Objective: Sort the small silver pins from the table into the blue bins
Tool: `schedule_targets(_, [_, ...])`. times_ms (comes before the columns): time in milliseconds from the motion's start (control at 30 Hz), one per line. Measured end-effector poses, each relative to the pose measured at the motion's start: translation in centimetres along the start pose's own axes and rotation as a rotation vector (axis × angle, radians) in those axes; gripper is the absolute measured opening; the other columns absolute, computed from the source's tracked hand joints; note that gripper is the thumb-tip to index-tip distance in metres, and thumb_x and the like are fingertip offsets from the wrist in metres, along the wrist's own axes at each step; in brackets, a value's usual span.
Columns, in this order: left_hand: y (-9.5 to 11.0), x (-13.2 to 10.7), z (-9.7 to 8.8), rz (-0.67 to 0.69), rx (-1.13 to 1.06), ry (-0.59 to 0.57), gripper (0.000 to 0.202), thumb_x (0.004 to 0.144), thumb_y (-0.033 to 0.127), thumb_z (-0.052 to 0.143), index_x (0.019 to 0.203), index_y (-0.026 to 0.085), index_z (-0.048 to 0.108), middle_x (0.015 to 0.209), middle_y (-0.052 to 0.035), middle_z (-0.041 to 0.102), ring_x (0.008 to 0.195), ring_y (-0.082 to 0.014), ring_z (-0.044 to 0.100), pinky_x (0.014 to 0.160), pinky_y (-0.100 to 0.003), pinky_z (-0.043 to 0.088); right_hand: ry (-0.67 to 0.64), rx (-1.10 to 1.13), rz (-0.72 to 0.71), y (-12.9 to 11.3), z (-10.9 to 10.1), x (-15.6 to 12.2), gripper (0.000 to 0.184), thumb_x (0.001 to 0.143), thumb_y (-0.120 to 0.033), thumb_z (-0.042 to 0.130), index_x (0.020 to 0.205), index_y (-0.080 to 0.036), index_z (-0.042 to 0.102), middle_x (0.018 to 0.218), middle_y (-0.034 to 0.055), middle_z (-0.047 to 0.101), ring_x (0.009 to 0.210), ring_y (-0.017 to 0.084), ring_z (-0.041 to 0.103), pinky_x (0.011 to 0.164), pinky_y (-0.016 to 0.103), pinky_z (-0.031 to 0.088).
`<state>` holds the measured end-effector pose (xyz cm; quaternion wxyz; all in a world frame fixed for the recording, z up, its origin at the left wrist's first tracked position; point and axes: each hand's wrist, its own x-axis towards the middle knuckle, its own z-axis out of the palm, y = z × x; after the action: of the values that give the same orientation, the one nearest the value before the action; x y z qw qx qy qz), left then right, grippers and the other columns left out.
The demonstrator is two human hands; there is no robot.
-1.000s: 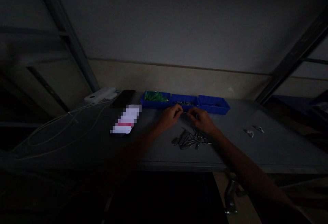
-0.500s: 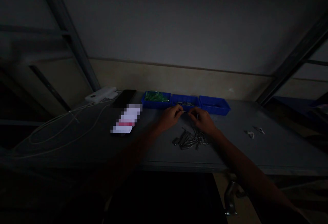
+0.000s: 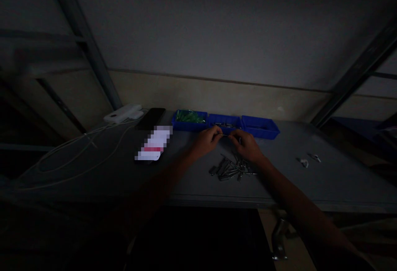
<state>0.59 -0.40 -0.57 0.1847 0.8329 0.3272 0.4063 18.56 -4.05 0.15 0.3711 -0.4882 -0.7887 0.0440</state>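
Note:
Between my two hands runs a thin metal rod (image 3: 225, 135), held roughly level in front of the middle blue bin (image 3: 225, 118). My left hand (image 3: 207, 142) pinches its left end with thumb and fingers. On the other end, my right hand (image 3: 246, 144) is closed in a similar pinch. Just below them on the table lies a loose pile of slender metal pieces (image 3: 231, 168). More small metal parts sit inside the middle bin. In the dim light the rod's exact kind cannot be made out.
Green pieces fill the left blue bin (image 3: 190, 128); a right blue bin (image 3: 259, 128) stands beside the middle one. Further left are a lit phone (image 3: 155, 143), a dark phone (image 3: 151, 118), a white power bank (image 3: 122, 113) and cables (image 3: 77, 151). White earbuds (image 3: 303, 162) lie right on the table (image 3: 192, 186).
Both hands keep their pinch on the rod in almost the same place. Only a slight shift of the whole view shows.

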Motion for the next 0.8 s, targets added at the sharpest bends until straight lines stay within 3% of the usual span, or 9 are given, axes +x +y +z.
schedule_targets(800, [0.28,0.06,-0.09,-0.025,0.024,-0.010,0.009,0.083,0.022,0.049,0.083,0.016,0.055,0.068,0.0004,0.060,0.062,-0.0107,0.055,0.057,-0.020,0.038,-0.005,-0.001,0.005,-0.08,-0.11,0.04,0.014,0.083,-0.028,0.048,0.079,-0.018,0.058,0.071,0.0028,0.060,0.062,0.014,0.054,0.058,0.025,0.038])
